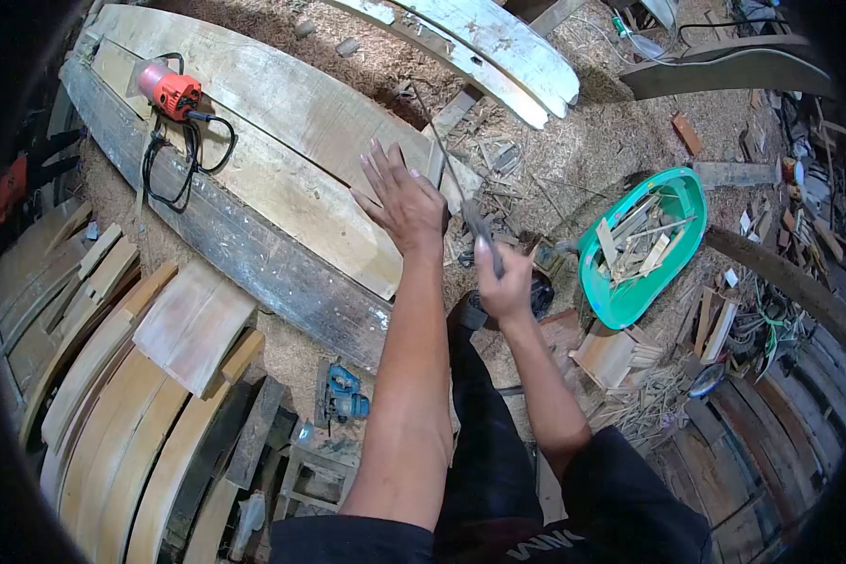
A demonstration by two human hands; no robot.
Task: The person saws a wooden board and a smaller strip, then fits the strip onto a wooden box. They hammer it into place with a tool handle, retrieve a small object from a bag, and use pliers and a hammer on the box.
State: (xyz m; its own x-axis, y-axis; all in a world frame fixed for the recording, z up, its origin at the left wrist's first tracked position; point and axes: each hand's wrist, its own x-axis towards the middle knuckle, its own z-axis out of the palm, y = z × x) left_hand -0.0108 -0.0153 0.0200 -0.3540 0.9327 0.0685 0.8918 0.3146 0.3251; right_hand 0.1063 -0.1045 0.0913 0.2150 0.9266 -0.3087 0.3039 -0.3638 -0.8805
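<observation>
My left hand [399, 195] lies with spread fingers on the end of a pale wooden plank [301, 117]. In my right hand [506, 282], closed in a fist, is the grey handle of what looks like a handsaw [477, 221], seen nearly edge-on. Its long thin blade slants up and left, close past the plank's end and the left fingertips. The planks rest on a long, paint-spotted board [282, 282]. Farther left on them stands a red power router [172, 92] with a coiled black cord.
A green plastic tub [620, 315] of wood offcuts stands at the right. A blue power tool [343, 393] sits on the floor below the boards. Stacked curved planks [113, 404] fill the lower left. Sawdust and scraps cover the floor; a white-painted board [498, 47] lies at the top.
</observation>
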